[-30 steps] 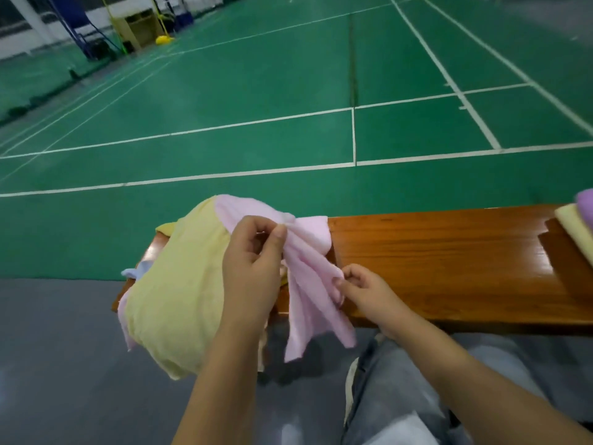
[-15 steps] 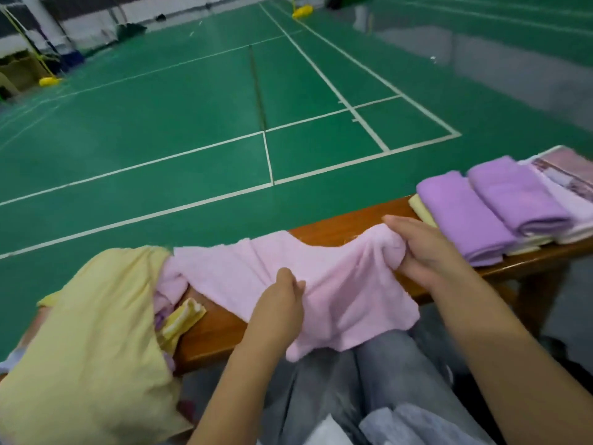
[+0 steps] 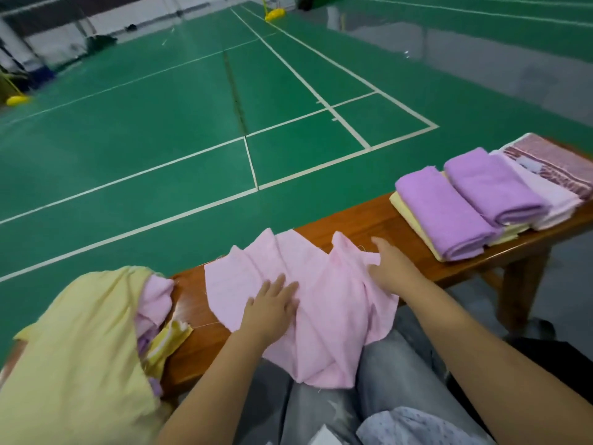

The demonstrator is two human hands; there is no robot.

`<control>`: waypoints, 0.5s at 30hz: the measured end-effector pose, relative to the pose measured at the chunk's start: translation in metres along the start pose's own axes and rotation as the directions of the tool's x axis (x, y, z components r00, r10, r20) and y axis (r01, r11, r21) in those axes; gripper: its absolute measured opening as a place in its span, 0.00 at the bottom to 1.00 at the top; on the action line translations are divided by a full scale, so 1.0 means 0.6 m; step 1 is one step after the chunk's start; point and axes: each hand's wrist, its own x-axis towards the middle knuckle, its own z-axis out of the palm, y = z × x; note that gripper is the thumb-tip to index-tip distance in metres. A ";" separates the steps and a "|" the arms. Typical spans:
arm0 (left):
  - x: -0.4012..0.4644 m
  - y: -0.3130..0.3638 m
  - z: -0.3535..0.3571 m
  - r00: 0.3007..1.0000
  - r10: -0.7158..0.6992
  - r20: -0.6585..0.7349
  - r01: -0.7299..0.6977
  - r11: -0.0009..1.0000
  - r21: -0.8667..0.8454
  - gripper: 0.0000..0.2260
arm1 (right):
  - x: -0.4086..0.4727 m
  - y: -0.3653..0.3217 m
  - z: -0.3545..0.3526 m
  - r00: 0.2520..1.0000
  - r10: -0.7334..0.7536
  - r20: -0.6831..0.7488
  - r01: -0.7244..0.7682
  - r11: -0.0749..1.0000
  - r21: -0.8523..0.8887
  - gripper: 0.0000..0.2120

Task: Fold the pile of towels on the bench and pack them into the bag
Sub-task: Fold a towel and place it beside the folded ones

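Note:
A pale pink towel lies spread and wrinkled across the wooden bench, its near edge hanging over my lap. My left hand presses flat on its middle with straight fingers. My right hand rests flat on the towel's right edge. At the left sits the unfolded pile, a big yellow towel draped over pink and purple ones. On the bench's right end lie folded towels: two purple ones over yellow, then a pale lilac one and a patterned maroon one. No bag shows.
The bench faces a green badminton court with white lines. A bench leg stands at the right above grey floor. My knees in grey jeans sit under the bench's near edge.
The pink towel came out of the pile and now lies spread on the bench. Both hands let go of their grips and lie flat on it. The view swung right.

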 end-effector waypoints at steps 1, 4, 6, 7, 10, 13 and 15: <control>-0.001 -0.007 0.012 0.999 -0.049 0.018 0.049 0.999 0.021 0.23 | -0.004 0.012 0.007 0.999 0.025 -0.033 -0.027 0.996 -0.087 0.30; -0.009 -0.011 0.020 0.973 -0.228 -0.036 0.229 0.973 0.040 0.24 | -0.010 0.043 0.019 0.988 0.027 -0.152 -0.063 0.970 -0.236 0.26; -0.015 -0.014 0.017 0.958 -0.284 -0.040 0.285 0.958 0.019 0.23 | -0.010 0.050 0.020 0.982 0.064 -0.176 -0.095 0.980 -0.174 0.20; -0.018 -0.018 0.018 0.955 -0.294 -0.034 0.294 0.956 0.004 0.23 | -0.009 0.049 0.021 0.980 0.078 -0.183 -0.109 0.981 -0.164 0.16; -0.031 -0.025 0.013 0.962 -0.273 0.033 0.274 0.960 -0.050 0.21 | -0.009 0.032 0.026 0.950 0.061 -0.305 -0.114 0.981 -0.160 0.11; -0.042 -0.030 -0.002 0.963 -0.238 0.122 0.254 0.957 -0.138 0.20 | -0.017 -0.002 0.032 0.926 0.011 -0.378 0.037 0.992 0.119 0.08; -0.043 -0.037 -0.014 0.961 -0.263 0.088 0.274 0.947 -0.164 0.20 | -0.029 -0.030 0.034 0.940 -0.032 -0.339 0.118 0.964 0.238 0.07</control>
